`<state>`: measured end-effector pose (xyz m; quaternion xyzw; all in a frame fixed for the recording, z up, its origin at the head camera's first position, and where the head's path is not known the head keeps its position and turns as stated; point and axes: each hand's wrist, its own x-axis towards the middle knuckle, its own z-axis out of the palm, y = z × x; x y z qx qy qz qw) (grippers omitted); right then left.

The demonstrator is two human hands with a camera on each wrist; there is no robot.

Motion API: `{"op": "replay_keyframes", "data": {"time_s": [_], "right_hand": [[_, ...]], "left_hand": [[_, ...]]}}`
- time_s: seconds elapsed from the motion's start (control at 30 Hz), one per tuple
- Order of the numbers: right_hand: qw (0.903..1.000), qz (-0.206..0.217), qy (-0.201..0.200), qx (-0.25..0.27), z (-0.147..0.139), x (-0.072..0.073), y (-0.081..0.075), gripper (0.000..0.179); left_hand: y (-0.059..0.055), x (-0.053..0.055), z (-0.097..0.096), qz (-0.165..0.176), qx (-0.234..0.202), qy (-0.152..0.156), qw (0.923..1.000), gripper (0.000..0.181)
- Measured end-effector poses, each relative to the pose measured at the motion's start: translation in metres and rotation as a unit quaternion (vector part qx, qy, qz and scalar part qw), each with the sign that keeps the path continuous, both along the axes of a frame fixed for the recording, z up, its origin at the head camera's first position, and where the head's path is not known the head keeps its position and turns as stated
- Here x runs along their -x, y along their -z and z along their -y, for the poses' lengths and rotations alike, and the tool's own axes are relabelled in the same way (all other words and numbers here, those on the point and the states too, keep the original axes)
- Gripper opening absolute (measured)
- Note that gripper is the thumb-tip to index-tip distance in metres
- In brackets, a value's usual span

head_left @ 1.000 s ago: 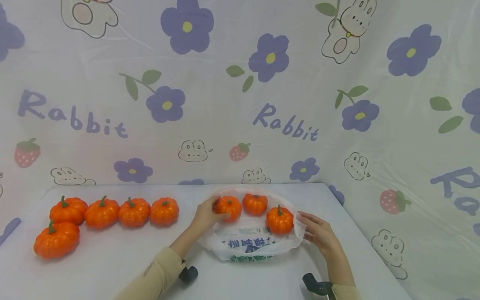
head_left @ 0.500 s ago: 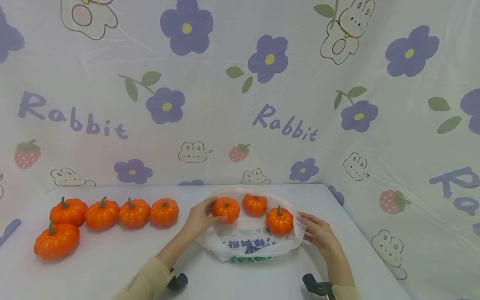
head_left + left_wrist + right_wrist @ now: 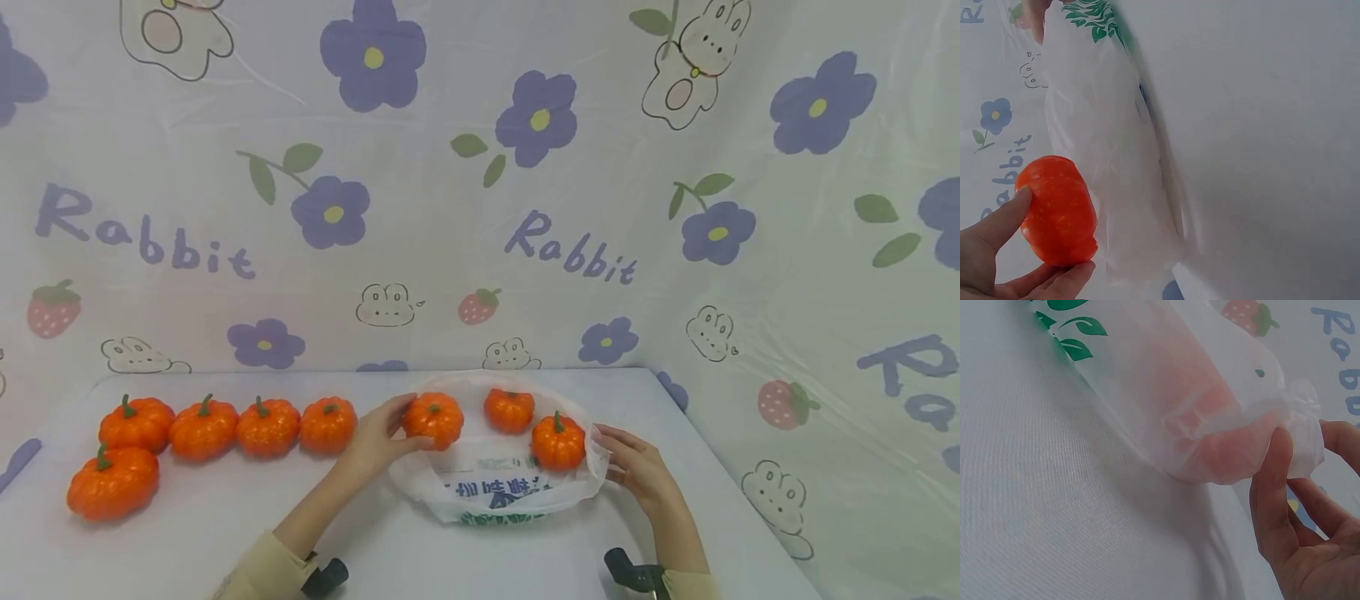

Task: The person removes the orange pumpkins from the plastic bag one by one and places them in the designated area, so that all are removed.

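Note:
My left hand (image 3: pixel 377 442) grips a small orange pumpkin (image 3: pixel 435 422) over the left rim of a white plastic bag (image 3: pixel 420 483). In the left wrist view, thumb and fingers close on opposite sides of that pumpkin (image 3: pixel 1057 212), beside the bag's outer wall (image 3: pixel 1110 156). Inside the wide-mouthed bag sit two more pumpkins, one toward the back (image 3: pixel 510 411) and one at the right (image 3: pixel 558 442). At the bag's right rim, my right hand (image 3: pixel 641 467) pinches the gathered plastic. The right wrist view shows its thumb and fingers on the crumpled edge (image 3: pixel 1300 431).
Several orange pumpkins with green stems stand at the table's left: a row along the back, ending with one pumpkin (image 3: pixel 328 425) near my left hand, and another pumpkin (image 3: pixel 114 483) in front. A printed curtain (image 3: pixel 450 183) hangs behind the white table (image 3: pixel 225 525).
My left hand has moved left with the pumpkin, from inside the bag to its left rim. The right hand stays at the bag's right edge.

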<state>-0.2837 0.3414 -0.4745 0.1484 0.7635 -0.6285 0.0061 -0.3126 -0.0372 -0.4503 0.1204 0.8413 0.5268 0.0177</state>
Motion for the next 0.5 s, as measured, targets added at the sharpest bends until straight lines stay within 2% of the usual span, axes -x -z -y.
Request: {"op": "replay_keyframes", "data": {"time_s": [0.3,0.5], "right_hand": [[1.0,-0.004,-0.003,0.005,0.001,0.0,-0.002,0.066],[0.9999,-0.004,-0.001,0.009,0.0,0.0,-0.002,0.065]], "left_hand": [[-0.009,-0.01,0.032,-0.007,0.029,-0.01,0.9995,0.079],[-0.014,-0.018,0.054,-0.034,0.066,-0.021,0.997,0.079]]}}
